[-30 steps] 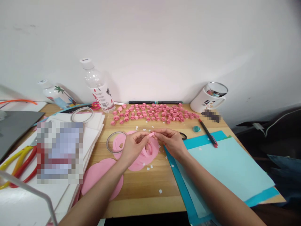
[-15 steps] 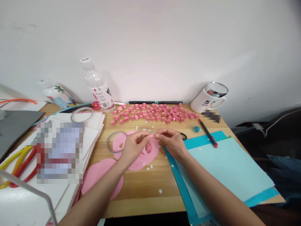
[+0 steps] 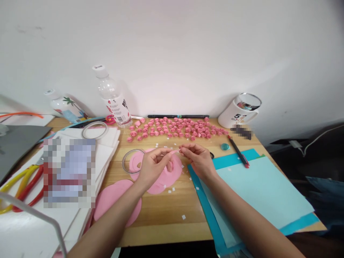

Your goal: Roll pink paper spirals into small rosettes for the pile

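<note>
Pixelated patch (image 3: 69,173) over white sheets (image 3: 107,150)

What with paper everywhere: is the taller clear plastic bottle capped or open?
Capped: a white cap tops the upright taller clear plastic bottle.

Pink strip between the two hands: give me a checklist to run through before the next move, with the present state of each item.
1. Pink strip pinched at one end by the left hand, at the other by the right hand: ok.
2. Strip cut free of the pink sheet beneath the hands: cannot tell.
3. Pink rolls lie in rows behind the hands, apart from both: ok.
4. Red pen lies to the right, apart from the right hand: ok.
5. How tightly the strip is curled: cannot tell, too small.
</note>
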Available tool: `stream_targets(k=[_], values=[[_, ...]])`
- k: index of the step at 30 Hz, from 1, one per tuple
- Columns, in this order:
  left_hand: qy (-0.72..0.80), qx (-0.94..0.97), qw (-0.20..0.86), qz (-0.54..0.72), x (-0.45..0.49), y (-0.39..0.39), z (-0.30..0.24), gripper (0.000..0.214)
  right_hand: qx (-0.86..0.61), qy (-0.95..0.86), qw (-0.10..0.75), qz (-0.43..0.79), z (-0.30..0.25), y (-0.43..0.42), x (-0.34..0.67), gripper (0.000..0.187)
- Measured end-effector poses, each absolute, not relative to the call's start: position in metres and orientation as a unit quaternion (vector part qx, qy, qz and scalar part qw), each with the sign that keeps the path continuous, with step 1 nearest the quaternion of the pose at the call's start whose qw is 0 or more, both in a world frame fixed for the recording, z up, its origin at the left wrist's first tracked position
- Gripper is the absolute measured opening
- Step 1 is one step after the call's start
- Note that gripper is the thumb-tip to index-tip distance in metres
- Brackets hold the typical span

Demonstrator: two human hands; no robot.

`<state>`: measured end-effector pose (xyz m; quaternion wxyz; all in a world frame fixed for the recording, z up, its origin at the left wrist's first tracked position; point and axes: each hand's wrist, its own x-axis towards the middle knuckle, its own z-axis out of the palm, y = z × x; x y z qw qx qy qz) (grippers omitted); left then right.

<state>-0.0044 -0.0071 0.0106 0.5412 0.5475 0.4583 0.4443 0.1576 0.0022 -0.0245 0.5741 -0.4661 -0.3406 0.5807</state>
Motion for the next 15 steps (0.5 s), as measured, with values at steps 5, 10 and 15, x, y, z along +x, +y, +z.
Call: stream_targets(k=[5,10,15], values=[[0.426,0.543,0.563,0.455,-0.004,-0.009,0.012,0.018,-0.464,-0.324,0.594,0.571,-0.023,0.003,0.157,0.018],[0.372,0.48,0.646,0.462,-0.008,-0.007,0.012,0.018,-0.445,-0.319,0.601,0.582,-0.021,0.002,0.157,0.017],[0.259,0.308,0.773,0.491,-0.017,0.0,0.012,0.023,-0.437,-0.328,0.594,0.591,-0.021,0.002,0.157,0.015]])
